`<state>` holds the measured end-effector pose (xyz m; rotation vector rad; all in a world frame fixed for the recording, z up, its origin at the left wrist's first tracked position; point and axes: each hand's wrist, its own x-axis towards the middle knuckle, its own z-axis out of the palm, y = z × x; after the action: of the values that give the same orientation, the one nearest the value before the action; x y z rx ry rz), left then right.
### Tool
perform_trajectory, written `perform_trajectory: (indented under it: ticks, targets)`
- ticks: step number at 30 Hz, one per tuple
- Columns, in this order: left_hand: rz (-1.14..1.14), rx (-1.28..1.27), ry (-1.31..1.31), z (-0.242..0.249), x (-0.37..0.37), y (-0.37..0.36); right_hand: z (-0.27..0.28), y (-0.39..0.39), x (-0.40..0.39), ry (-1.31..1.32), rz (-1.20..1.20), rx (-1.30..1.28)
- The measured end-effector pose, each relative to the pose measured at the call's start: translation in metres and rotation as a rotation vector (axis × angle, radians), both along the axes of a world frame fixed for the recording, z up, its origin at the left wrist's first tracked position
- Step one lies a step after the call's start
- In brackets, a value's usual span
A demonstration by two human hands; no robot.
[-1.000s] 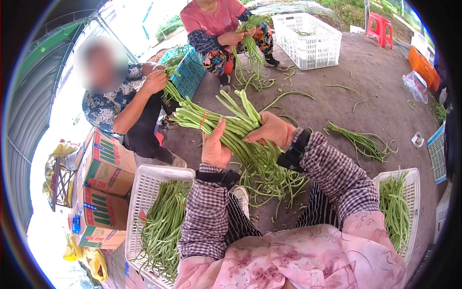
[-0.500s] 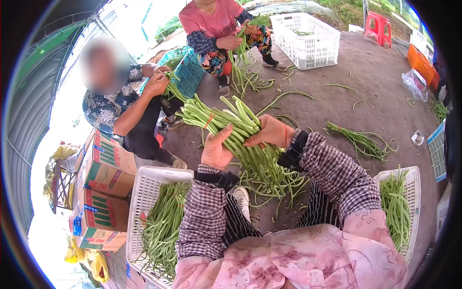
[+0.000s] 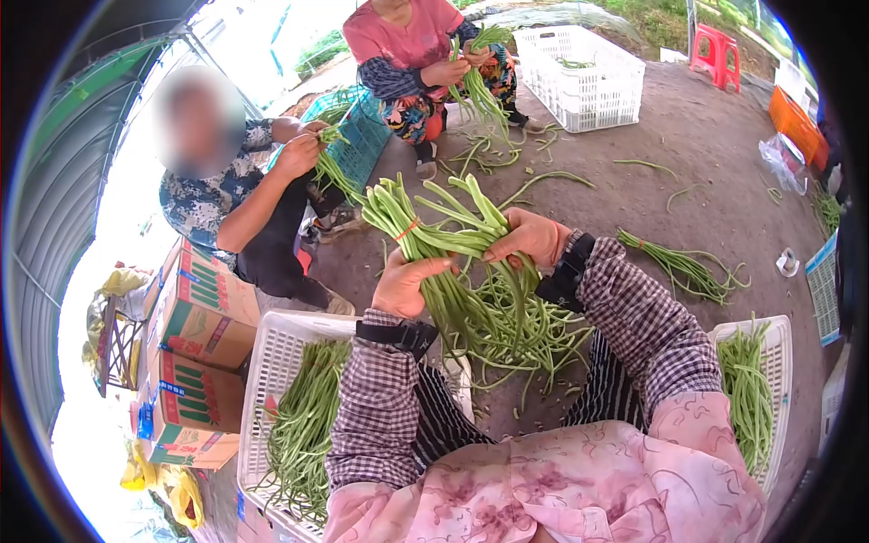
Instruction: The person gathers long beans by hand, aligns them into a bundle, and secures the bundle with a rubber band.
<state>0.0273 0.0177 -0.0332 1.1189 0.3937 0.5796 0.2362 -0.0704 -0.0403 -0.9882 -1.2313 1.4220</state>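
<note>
My left hand (image 3: 410, 283) is wrapped round a bundle of long green beans (image 3: 391, 213) with an orange-red band near its top. Close by on the right, my right hand (image 3: 528, 239) grips more bean stalks (image 3: 480, 217), which fan away from the banded bundle at the top. Below both hands, the long ends hang over a loose heap of beans (image 3: 534, 330) on the ground between my knees. Another banded bunch (image 3: 683, 264) lies on the ground to the right.
White crates of beans stand left (image 3: 258, 398) and right (image 3: 780, 362) of me. Cardboard boxes (image 3: 208, 312) are stacked at the left. Two people (image 3: 217, 195) (image 3: 403, 45) sit ahead, handling beans. A white crate (image 3: 588, 90) and red stool (image 3: 715, 56) stand farther back.
The hands have moved slightly apart, and the stalks in the right hand now spread away from the banded bundle. The seated co-worker in pink has brought both hands closer together on the beans.
</note>
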Motion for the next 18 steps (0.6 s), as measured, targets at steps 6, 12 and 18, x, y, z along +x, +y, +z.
perform_trajectory:
  ticks: [6, 12, 18]
  targets:
    - [0.003, 0.067, -0.096, -0.005, 0.008, -0.002, 0.005, -0.006, -0.019, 0.125, 0.119, 0.0]
    - [0.1, -0.126, -0.126, -0.007, 0.007, 0.008, 0.006, -0.011, -0.03, 0.107, 0.038, -0.07]
    - [0.495, -0.16, -0.106, -0.008, -0.028, 0.047, -0.008, -0.026, -0.01, 0.064, 0.038, -0.077]
